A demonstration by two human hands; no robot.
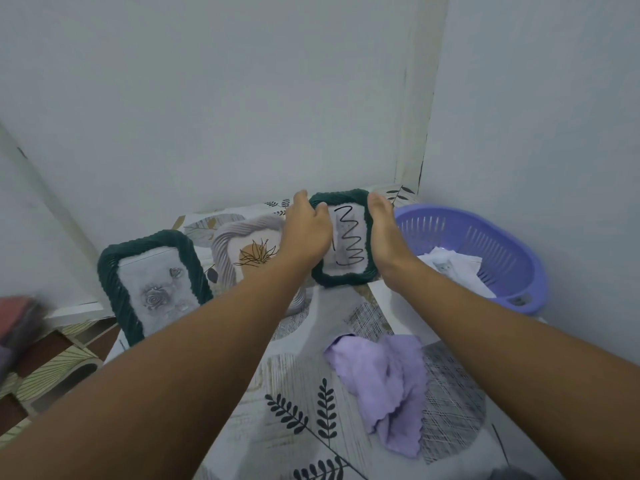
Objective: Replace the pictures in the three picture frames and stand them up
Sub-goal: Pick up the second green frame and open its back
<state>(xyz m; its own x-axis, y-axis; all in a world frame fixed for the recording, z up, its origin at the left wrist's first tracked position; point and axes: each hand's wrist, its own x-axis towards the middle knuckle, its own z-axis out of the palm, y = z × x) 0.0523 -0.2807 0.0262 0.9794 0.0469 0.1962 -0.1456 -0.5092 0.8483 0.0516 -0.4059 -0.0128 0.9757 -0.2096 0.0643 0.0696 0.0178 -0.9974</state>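
There are no words, numbers or brand names to read here. The dark green rope-edged picture frame [341,237] holds a black zigzag scribble, but that is not a letter. A small dark sticker [518,300] sits on the purple plastic basket [485,244]; it is too blurry to read.

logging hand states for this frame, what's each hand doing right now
Left hand: grips the left edge of the dark green frame with the zigzag picture.
Right hand: holds the same frame's right edge.
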